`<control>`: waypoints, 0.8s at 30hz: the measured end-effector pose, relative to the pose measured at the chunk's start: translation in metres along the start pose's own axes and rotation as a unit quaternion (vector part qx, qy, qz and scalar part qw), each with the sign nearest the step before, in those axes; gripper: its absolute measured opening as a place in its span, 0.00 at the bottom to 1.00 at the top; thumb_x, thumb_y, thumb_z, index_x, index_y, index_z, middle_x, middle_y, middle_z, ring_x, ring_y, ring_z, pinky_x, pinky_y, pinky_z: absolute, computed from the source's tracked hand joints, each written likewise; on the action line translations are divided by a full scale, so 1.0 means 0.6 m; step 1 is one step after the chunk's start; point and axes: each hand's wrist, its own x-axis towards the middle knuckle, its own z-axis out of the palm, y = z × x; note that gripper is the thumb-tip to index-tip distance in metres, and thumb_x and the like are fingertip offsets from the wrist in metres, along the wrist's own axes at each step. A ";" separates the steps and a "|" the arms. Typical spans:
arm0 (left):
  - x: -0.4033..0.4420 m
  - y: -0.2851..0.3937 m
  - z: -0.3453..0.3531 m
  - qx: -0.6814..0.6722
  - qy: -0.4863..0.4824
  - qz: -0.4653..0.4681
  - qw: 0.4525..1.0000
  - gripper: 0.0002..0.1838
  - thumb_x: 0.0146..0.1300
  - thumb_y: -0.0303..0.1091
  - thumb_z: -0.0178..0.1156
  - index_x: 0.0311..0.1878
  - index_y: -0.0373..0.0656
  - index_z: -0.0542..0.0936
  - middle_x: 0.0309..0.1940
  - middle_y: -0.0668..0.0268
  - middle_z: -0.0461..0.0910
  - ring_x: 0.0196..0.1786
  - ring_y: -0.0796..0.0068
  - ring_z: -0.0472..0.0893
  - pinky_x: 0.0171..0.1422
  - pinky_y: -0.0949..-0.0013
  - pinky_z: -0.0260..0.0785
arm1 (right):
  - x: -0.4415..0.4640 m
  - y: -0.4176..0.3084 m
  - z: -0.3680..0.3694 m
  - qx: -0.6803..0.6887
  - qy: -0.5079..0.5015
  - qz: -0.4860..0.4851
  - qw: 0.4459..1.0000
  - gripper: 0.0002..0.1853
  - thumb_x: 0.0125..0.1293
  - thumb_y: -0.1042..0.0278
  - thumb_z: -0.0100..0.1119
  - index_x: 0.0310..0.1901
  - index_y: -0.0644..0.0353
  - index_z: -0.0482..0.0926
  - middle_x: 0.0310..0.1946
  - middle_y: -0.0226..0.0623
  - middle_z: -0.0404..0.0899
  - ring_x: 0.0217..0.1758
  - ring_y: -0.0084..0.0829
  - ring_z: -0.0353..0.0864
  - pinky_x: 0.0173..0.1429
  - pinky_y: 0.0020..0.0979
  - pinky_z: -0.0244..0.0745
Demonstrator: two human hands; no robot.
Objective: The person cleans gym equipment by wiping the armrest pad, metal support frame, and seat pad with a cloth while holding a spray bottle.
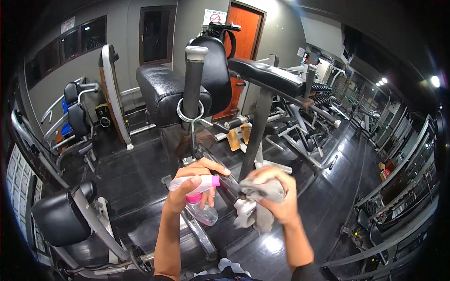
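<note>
A clear spray bottle [206,214] with a pink and white nozzle is gripped in my left hand [190,185], fingers wrapped round its head. My right hand [281,194], slightly blurred, holds a bunched grey cloth [263,193] whose lower end hangs down. The cloth is against or close to a metal end of the exercise machine in front of me; exact contact is hard to tell. Just beyond my hands stand the machine's black padded seat [164,91] and an upright post [192,84] with a metal ring [190,110] round it.
A black arm pad [267,75] reaches out at right of centre. Another machine with a black pad [61,216] stands at the lower left. More machines and a dumbbell rack [323,93] line the right side. An orange door [243,37] is behind.
</note>
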 end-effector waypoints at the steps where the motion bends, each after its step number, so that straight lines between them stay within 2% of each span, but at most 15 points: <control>1: 0.000 0.000 -0.001 0.001 -0.003 -0.009 1.000 0.35 0.68 0.53 0.45 0.22 0.24 0.76 0.44 0.33 0.75 0.10 0.72 0.72 0.19 0.70 0.76 | -0.030 0.025 0.020 0.073 0.095 0.022 0.993 0.18 0.52 0.74 0.66 0.46 0.63 0.78 0.47 0.41 0.81 0.51 0.30 0.80 0.59 0.32 0.72; 2: 0.001 0.001 -0.001 0.002 -0.007 -0.018 1.000 0.35 0.67 0.53 0.45 0.22 0.24 0.76 0.45 0.33 0.75 0.11 0.71 0.73 0.20 0.69 0.77 | -0.053 0.041 0.043 0.145 0.190 0.043 0.970 0.17 0.56 0.73 0.64 0.47 0.64 0.76 0.48 0.42 0.80 0.51 0.29 0.79 0.60 0.32 0.71; 4: 0.000 0.002 0.001 -0.010 0.005 -0.029 1.000 0.35 0.67 0.53 0.46 0.22 0.23 0.76 0.45 0.33 0.75 0.11 0.71 0.73 0.20 0.69 0.77 | -0.074 0.028 0.085 0.192 0.274 0.083 0.939 0.18 0.64 0.67 0.61 0.52 0.64 0.72 0.47 0.39 0.79 0.52 0.28 0.78 0.59 0.30 0.70; 6: -0.004 -0.001 -0.001 -0.023 0.016 -0.044 0.999 0.35 0.66 0.53 0.46 0.22 0.23 0.76 0.44 0.34 0.75 0.11 0.71 0.73 0.20 0.69 0.77 | -0.086 0.021 0.114 0.236 0.335 0.109 0.906 0.19 0.66 0.66 0.60 0.56 0.63 0.70 0.50 0.40 0.78 0.52 0.27 0.77 0.59 0.29 0.71; 8: -0.009 -0.009 -0.010 -0.059 -0.011 -0.038 0.997 0.32 0.67 0.49 0.47 0.36 0.19 0.78 0.48 0.41 0.78 0.17 0.69 0.78 0.22 0.73 0.72 | -0.104 0.019 0.136 0.278 0.372 0.147 0.873 0.20 0.67 0.66 0.59 0.58 0.62 0.68 0.52 0.40 0.77 0.53 0.28 0.77 0.59 0.30 0.71; 9: -0.009 -0.008 -0.011 -0.060 -0.012 -0.039 0.997 0.32 0.67 0.49 0.47 0.36 0.19 0.78 0.48 0.41 0.78 0.17 0.69 0.78 0.22 0.73 0.72 | -0.112 0.019 0.142 0.321 0.405 0.184 0.836 0.21 0.68 0.65 0.59 0.60 0.61 0.67 0.53 0.41 0.76 0.53 0.28 0.77 0.60 0.31 0.72; 12: -0.006 -0.003 -0.015 -0.050 -0.023 -0.046 0.997 0.31 0.66 0.48 0.48 0.39 0.18 0.78 0.48 0.41 0.77 0.18 0.70 0.78 0.23 0.73 0.72 | -0.141 0.020 0.129 0.373 0.330 0.258 0.828 0.26 0.68 0.64 0.59 0.64 0.59 0.64 0.55 0.41 0.74 0.53 0.30 0.77 0.61 0.33 0.72; 13: -0.004 -0.001 -0.014 -0.052 -0.027 -0.047 0.997 0.31 0.66 0.48 0.48 0.39 0.18 0.78 0.48 0.41 0.77 0.18 0.70 0.78 0.23 0.73 0.72 | -0.140 0.018 0.126 0.268 0.349 0.229 0.868 0.21 0.66 0.57 0.60 0.54 0.60 0.69 0.44 0.42 0.76 0.49 0.35 0.79 0.50 0.36 0.79; 14: -0.005 0.001 -0.014 -0.055 -0.031 -0.048 0.997 0.30 0.66 0.47 0.48 0.39 0.18 0.78 0.48 0.41 0.77 0.18 0.70 0.78 0.23 0.74 0.71 | -0.140 0.024 0.123 0.231 0.406 0.202 0.861 0.22 0.62 0.56 0.61 0.52 0.61 0.70 0.43 0.43 0.76 0.48 0.35 0.79 0.50 0.35 0.77; 16: -0.008 0.000 -0.016 -0.055 -0.034 -0.059 0.996 0.31 0.66 0.48 0.48 0.40 0.19 0.78 0.49 0.41 0.77 0.18 0.72 0.78 0.23 0.75 0.71 | -0.130 0.023 0.073 0.015 0.305 0.038 0.951 0.21 0.56 0.65 0.64 0.51 0.60 0.72 0.43 0.44 0.76 0.48 0.35 0.78 0.51 0.32 0.74; 17: -0.005 0.001 -0.014 -0.049 -0.036 -0.051 0.997 0.31 0.67 0.49 0.49 0.39 0.19 0.78 0.50 0.41 0.77 0.19 0.72 0.78 0.23 0.75 0.71 | -0.111 0.005 0.060 -0.094 0.274 -0.037 0.957 0.20 0.52 0.70 0.65 0.48 0.60 0.74 0.42 0.45 0.77 0.47 0.34 0.78 0.50 0.31 0.73; 18: -0.002 0.000 -0.012 -0.043 -0.037 -0.040 0.998 0.31 0.67 0.50 0.49 0.39 0.20 0.78 0.50 0.42 0.77 0.19 0.73 0.78 0.23 0.75 0.71 | -0.085 -0.024 0.053 -0.201 0.235 -0.112 0.944 0.19 0.48 0.75 0.66 0.45 0.59 0.77 0.42 0.46 0.78 0.46 0.34 0.79 0.50 0.30 0.72; 19: -0.003 -0.001 -0.011 -0.042 -0.038 -0.039 0.998 0.33 0.68 0.52 0.48 0.37 0.21 0.79 0.51 0.43 0.77 0.19 0.75 0.78 0.23 0.76 0.72 | -0.060 -0.061 0.060 -0.315 0.217 -0.129 0.915 0.19 0.39 0.79 0.68 0.39 0.60 0.81 0.41 0.47 0.80 0.42 0.34 0.80 0.48 0.31 0.73; 20: -0.002 0.001 -0.009 -0.045 -0.039 -0.039 0.997 0.33 0.68 0.52 0.48 0.37 0.21 0.79 0.51 0.43 0.77 0.19 0.75 0.78 0.23 0.76 0.72 | -0.043 -0.086 0.060 -0.400 0.166 -0.140 0.890 0.22 0.34 0.75 0.74 0.38 0.55 0.83 0.42 0.35 0.82 0.40 0.35 0.81 0.43 0.31 0.77; 24: 0.000 0.008 -0.011 -0.038 -0.056 -0.044 0.997 0.34 0.68 0.55 0.48 0.34 0.24 0.79 0.53 0.44 0.76 0.19 0.76 0.78 0.22 0.76 0.72 | -0.021 -0.139 0.099 -0.613 0.057 -0.133 0.777 0.15 0.43 0.71 0.69 0.37 0.53 0.82 0.40 0.27 0.80 0.37 0.30 0.79 0.34 0.27 0.75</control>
